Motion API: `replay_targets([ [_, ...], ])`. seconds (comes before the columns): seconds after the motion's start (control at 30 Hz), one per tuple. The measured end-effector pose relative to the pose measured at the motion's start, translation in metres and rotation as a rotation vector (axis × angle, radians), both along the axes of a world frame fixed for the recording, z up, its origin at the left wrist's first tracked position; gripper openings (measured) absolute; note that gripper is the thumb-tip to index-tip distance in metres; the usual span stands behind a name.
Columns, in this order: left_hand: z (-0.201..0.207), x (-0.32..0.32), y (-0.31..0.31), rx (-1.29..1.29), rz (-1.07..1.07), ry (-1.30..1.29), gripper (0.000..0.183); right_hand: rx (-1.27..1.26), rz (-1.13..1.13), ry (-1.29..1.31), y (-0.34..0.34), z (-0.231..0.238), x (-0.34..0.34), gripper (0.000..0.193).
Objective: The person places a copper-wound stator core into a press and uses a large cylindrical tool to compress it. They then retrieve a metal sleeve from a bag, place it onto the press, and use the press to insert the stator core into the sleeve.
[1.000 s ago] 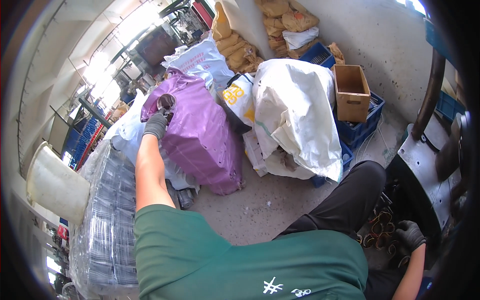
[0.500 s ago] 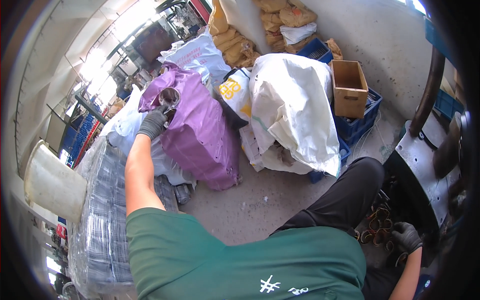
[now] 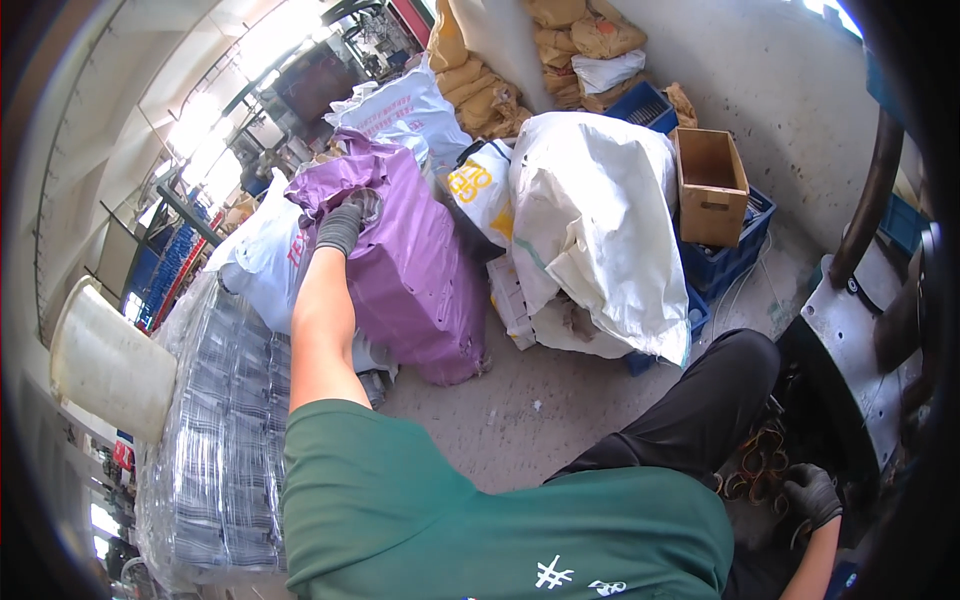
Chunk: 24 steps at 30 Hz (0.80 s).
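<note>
My left hand [image 3: 343,224], in a dark grey glove, reaches out to the mouth of a purple woven sack [image 3: 420,285]. Its fingers are closed on a shiny round part [image 3: 369,205], partly hidden by the glove and the sack's folds. Far to the lower right, beside my bent knee, is my gloved right hand [image 3: 814,494]. The fingers there are curled and partly in shadow; what they grip, if anything, is too dark to make out. Several copper-coloured rings [image 3: 758,466] lie right next to that hand.
A white sack [image 3: 600,240] stands right of the purple one, with a brown box [image 3: 712,190] on blue crates [image 3: 735,260] behind. At left are a plastic-wrapped stack [image 3: 215,430] and a whitish bucket [image 3: 110,360]. A metal machine [image 3: 850,340] rises at right.
My left hand has moved right and slightly up, further over the purple sack's mouth, taking the round part along. My right hand stays by the rings. The whole view has shifted slightly.
</note>
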<state>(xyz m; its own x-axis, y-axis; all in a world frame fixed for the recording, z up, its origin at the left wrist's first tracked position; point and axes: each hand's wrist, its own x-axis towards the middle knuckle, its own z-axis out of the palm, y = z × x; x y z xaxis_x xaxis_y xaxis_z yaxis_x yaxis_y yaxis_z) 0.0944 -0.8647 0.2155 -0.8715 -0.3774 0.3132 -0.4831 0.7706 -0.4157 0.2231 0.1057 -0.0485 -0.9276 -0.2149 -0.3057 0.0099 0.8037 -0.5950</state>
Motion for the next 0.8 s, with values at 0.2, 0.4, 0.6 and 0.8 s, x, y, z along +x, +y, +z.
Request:
replay_targets([
  [0.2,-0.009,-0.031,-0.030,-0.082,0.039,-0.287,0.031,0.013,-0.085,-0.038,0.001,0.002,0.012,0.044],
  [0.4,-0.018,-0.059,-0.026,0.038,0.064,-0.231,0.060,0.037,-0.060,0.009,0.011,-0.012,0.019,0.041],
  [0.6,0.029,-0.020,-0.004,-0.136,-0.408,0.302,0.048,0.007,-0.078,-0.060,0.006,-0.004,0.016,0.041],
  [0.8,0.058,0.029,0.003,-0.246,-0.553,0.206,0.031,-0.063,-0.061,-0.100,-0.011,0.011,0.001,0.042],
])
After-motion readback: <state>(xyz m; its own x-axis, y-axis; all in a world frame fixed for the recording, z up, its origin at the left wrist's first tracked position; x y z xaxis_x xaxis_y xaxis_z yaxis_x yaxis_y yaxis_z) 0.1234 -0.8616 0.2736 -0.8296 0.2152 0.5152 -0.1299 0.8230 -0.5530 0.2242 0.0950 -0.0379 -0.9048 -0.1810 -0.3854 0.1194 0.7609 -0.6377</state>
